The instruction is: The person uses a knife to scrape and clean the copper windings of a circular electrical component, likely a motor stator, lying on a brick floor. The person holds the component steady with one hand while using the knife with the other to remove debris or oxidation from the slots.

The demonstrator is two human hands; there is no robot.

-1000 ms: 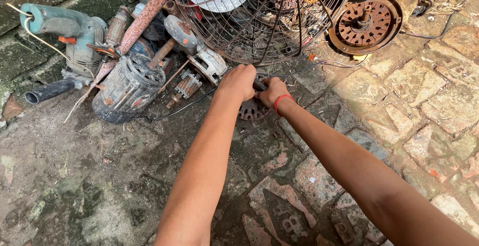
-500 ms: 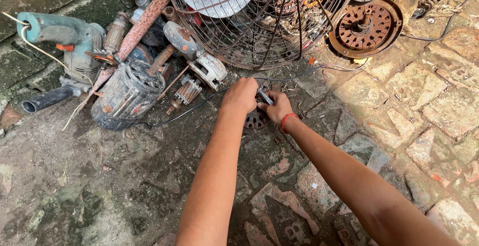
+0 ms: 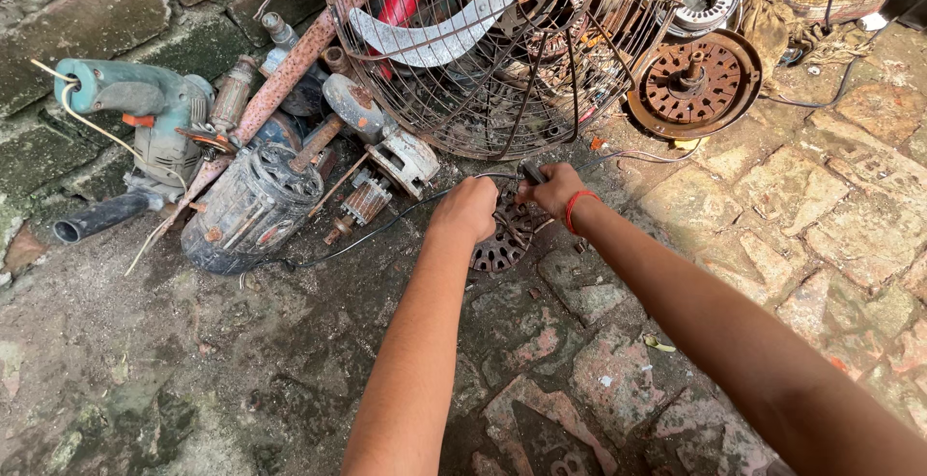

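Leaning over a heap of scrap on the brick floor, the person is working close to the big rusty wire fan guard, which is tilting against the pile with a pale blade and a red part showing through its mesh. Compared with a second ago, the view is sitting nearer and a little lower, and both arms are reaching further in; the hands have drawn slightly apart over the same spot. To the left a grey electric motor is lying on its side, with a teal power tool beyond it, well apart from the hands. At upper right a round rusty rotor plate is resting flat.

Between the hands a small dark slotted stator ring is lying on the ground, just below the guard's lower rim. The left hand is closing into a fist at the ring's left edge, touching it, fingers pressed together. The right hand, with a red band at the wrist, is pinching a small dark tool above the ring. Judging by this, the work on the ring is continuing rather than finishing. A thin black wire is running leftward from the left hand.
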